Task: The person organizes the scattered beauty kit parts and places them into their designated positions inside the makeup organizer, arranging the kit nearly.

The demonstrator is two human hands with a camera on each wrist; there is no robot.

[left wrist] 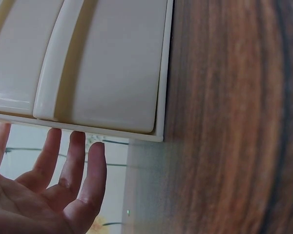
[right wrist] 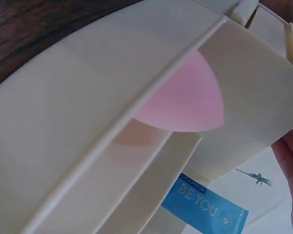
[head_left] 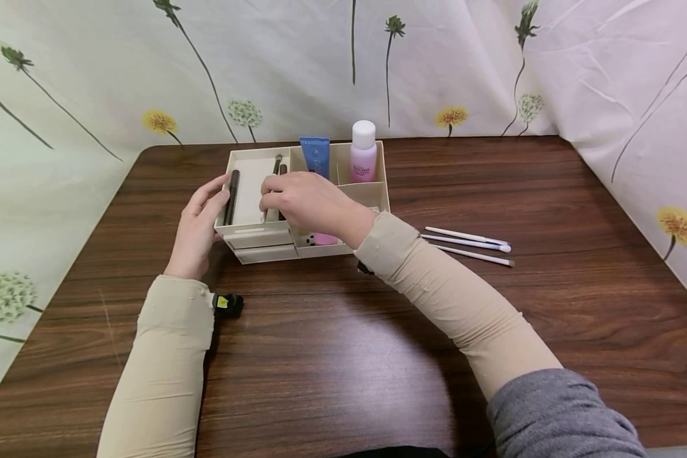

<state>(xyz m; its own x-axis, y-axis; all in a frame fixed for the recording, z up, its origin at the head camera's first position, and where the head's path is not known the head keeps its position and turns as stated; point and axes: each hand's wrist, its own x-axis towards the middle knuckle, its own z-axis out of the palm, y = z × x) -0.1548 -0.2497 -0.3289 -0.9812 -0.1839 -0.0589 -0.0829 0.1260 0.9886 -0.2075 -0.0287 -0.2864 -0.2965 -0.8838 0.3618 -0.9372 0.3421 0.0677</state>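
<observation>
A cream organizer box with two drawers on its left stands at the back of the table. My left hand rests on its left side; in the left wrist view the fingertips touch the wall, fingers fairly straight. Over the top left tray, my right hand pinches a slim makeup brush, its dark head pointing to the back. A dark brush lies beside it, partly hidden by the hand. Near the tray's left wall are dark pen-like sticks.
The organizer's other compartments hold a blue tube, a pink bottle with a white cap and a pink item. Three light-handled brushes lie on the table to the right. A floral curtain hangs behind.
</observation>
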